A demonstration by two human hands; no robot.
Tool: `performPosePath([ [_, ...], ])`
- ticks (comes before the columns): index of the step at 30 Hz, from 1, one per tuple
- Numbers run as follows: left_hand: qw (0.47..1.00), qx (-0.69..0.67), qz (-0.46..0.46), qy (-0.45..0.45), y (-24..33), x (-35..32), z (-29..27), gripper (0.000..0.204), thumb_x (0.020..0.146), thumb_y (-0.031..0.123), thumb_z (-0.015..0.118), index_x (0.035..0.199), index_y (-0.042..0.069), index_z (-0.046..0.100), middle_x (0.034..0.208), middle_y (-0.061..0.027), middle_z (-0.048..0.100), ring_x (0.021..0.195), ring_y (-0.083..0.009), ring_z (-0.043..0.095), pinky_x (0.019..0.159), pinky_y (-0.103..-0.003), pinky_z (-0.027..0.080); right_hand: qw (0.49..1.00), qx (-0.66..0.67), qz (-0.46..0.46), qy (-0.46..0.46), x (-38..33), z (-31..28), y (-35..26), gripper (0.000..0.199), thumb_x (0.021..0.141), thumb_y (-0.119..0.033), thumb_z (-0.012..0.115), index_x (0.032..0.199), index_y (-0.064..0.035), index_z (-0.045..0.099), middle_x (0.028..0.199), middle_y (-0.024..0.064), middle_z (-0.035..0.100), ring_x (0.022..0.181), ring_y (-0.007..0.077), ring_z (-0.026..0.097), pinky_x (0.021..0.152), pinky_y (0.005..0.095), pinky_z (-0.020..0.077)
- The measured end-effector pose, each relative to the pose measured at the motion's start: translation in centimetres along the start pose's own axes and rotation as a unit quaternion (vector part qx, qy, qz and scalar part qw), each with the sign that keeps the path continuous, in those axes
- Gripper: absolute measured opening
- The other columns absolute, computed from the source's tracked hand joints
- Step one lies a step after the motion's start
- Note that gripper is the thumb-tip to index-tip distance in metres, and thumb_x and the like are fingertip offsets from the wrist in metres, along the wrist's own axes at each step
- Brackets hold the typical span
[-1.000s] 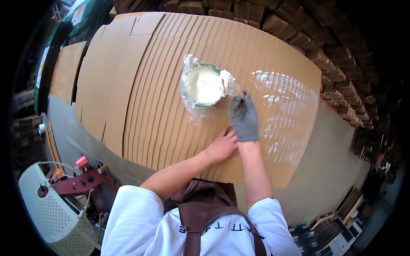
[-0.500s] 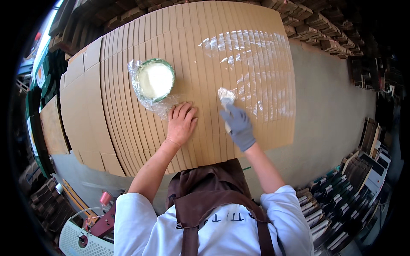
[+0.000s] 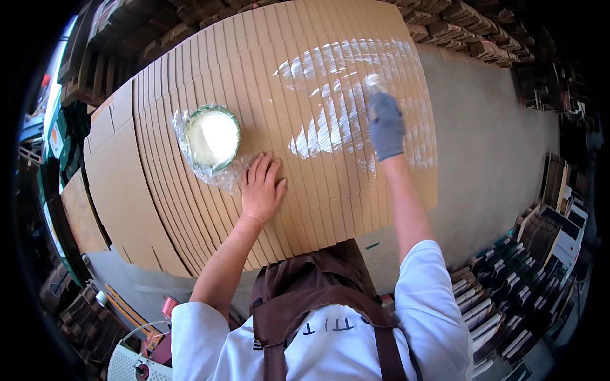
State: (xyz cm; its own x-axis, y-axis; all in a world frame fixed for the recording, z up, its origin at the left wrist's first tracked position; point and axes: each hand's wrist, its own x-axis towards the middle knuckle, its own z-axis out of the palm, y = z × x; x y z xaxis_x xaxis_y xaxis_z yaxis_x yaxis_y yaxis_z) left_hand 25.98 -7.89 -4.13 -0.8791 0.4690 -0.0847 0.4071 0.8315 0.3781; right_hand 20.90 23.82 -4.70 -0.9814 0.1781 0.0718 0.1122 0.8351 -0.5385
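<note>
Cardboard sheets [image 3: 318,216] lie fanned across the middle of the head view, overlapping in narrow strips, their near edge just in front of the person's brown apron [image 3: 318,279] and their right edge bordered by smooth grey floor [image 3: 476,127]. A wide stretch of cardboard separates the round bowl [image 3: 237,143] at left from the gloved right hand [image 3: 386,127]. Green-rimmed, the bowl holds creamy white paste [image 3: 213,136] and sits on crinkled, see-through plastic wrap [image 3: 219,180]. Glossy white streaks [image 3: 327,130] cover much of the far right part, broken into curved bands along the ridges. Bare, the left hand [image 3: 262,190] rests palm down near the bowl, fingers extended and slightly parted, beside the wrap. Reaching farther out on a nearly straight arm, the right hand is curled around a brush [image 3: 375,83], whose white-coated tip points away from the person and is blurred.
</note>
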Motion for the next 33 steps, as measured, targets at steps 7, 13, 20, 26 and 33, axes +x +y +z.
performPosePath([
  [7,0.999,0.035,-0.009,-0.02,0.2,0.2,0.3,0.056,0.088,0.032,0.061,0.138,0.013,0.047,0.151,-0.0077,0.037,0.142,-0.0277,0.03,0.112,-0.056,0.023,0.979,-0.007,-0.202,0.007,-0.9,4.6,-6.8,0.025,0.088,-0.002,0.051,0.112,-0.0052,0.057,0.1,0.0162,0.061,0.095,0.0334,0.06,0.084,0.0422,0.0518],
  [13,0.998,0.054,0.015,-0.003,0.2,0.4,0.6,0.056,0.087,0.032,0.061,0.138,0.013,0.047,0.151,-0.0071,0.037,0.142,-0.0271,0.03,0.112,-0.056,0.024,0.983,-0.118,0.068,0.123,8.3,-4.7,8.7,0.021,0.089,-0.004,0.05,0.103,-0.0029,0.066,0.103,0.018,0.064,0.099,0.0343,0.061,0.088,0.041,0.0498],
  [20,0.997,0.073,0.003,-0.001,-0.3,-0.3,1.2,0.053,0.088,0.03,0.058,0.138,0.014,0.048,0.151,-0.0064,0.037,0.141,-0.0265,0.031,0.112,-0.054,0.022,0.988,-0.033,-0.146,0.027,-4.8,-1.4,-0.1,0.031,0.084,-0.003,0.057,0.115,-0.0058,0.06,0.106,0.0167,0.062,0.096,0.0346,0.061,0.083,0.0429,0.0508],
  [26,0.996,0.091,-0.004,-0.003,-0.3,-0.2,0.9,0.051,0.089,0.026,0.058,0.137,0.012,0.047,0.149,-0.0087,0.039,0.14,-0.0288,0.033,0.114,-0.051,0.02,0.992,0.108,0.023,-0.054,-4.3,-3.2,-2.3,0.029,0.087,-0.01,0.058,0.116,-0.0091,0.058,0.104,0.0148,0.06,0.09,0.0351,0.061,0.075,0.042,0.0517],
  [33,0.996,0.085,-0.006,-0.005,-0.3,-0.2,1.0,0.052,0.09,0.03,0.055,0.138,0.014,0.045,0.151,-0.0064,0.036,0.142,-0.0255,0.03,0.114,-0.054,0.02,0.981,-0.032,-0.192,0.022,-9.1,3.0,-9.6,0.016,0.086,-0.009,0.055,0.103,-0.009,0.057,0.106,0.0128,0.058,0.082,0.0292,0.062,0.067,0.0393,0.0537],
])
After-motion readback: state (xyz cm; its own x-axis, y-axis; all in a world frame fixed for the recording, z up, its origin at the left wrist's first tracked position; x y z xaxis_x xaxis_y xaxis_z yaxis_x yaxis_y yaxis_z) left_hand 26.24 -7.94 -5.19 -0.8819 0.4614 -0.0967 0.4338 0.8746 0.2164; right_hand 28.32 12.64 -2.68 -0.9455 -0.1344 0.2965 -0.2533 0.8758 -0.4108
